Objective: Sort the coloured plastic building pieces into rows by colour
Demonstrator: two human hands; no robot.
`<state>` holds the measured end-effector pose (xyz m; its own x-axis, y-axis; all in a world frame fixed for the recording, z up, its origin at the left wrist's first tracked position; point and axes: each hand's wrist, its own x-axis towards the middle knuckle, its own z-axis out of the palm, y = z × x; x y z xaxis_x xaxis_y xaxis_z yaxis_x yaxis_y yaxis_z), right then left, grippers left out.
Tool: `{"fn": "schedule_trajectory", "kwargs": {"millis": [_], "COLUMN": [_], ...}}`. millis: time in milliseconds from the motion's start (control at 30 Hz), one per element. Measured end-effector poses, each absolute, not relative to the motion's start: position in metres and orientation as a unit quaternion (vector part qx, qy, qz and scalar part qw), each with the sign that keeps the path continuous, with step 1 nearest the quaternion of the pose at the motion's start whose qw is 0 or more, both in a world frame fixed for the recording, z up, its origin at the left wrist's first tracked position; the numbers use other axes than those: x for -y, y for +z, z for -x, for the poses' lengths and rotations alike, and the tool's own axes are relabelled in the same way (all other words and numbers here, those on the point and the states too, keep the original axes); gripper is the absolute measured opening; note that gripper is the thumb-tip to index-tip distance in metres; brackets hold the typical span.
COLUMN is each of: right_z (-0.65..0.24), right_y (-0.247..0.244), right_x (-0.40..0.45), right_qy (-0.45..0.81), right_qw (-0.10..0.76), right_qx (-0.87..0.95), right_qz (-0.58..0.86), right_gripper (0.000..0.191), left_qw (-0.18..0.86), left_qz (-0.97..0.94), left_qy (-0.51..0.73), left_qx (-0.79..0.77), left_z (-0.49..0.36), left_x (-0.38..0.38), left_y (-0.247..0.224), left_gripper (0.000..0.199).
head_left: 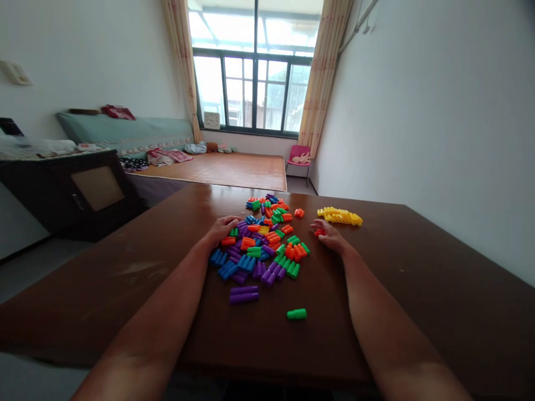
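Note:
A loose heap of plastic building blocks (253, 252), shaped like joined tubes in purple, blue, green and orange, lies on the brown table (359, 345). At the heap's left edge rests my left hand (223, 229), fingers stretched out and no block seen in it. Right of the heap, my right hand (330, 235) has its fingers curled over a red-orange block (320, 231), which they partly hide. Nearer to me lie a purple block (244, 294) and a single green block (296, 314), both apart from the heap.
Yellow blocks (340, 215) form a row beyond my right hand. A small orange block (299, 213) sits apart, right of the heap's far end. Past the table stand a low bed (242, 170), a pink chair (298, 153) and, at left, a dark cabinet (62, 184).

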<state>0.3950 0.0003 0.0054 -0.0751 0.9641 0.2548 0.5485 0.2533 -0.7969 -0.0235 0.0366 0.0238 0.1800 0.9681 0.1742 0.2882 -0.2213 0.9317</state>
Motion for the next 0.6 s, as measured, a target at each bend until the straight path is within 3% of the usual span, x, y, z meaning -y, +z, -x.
{"fn": "schedule_trajectory", "kwargs": {"millis": [267,600], "right_z": [-0.422,-0.443], "right_y": [0.001,-0.009], "right_x": [0.001,-0.005], "right_qy": [0.136,0.071], "right_qw": [0.340,0.327], "right_qx": [0.644,0.573], "right_qz": [0.672,0.748], "right_gripper": [0.034,0.044], "left_qw": [0.247,0.196], "left_qz": [-0.790,-0.829], "left_qy": [0.352,0.313], "left_qx": [-0.437,-0.420], "left_z": [0.013,0.016], "left_x": [-0.046,-0.055], "left_y": [0.012,0.001], "left_gripper": [0.073,0.067]}}
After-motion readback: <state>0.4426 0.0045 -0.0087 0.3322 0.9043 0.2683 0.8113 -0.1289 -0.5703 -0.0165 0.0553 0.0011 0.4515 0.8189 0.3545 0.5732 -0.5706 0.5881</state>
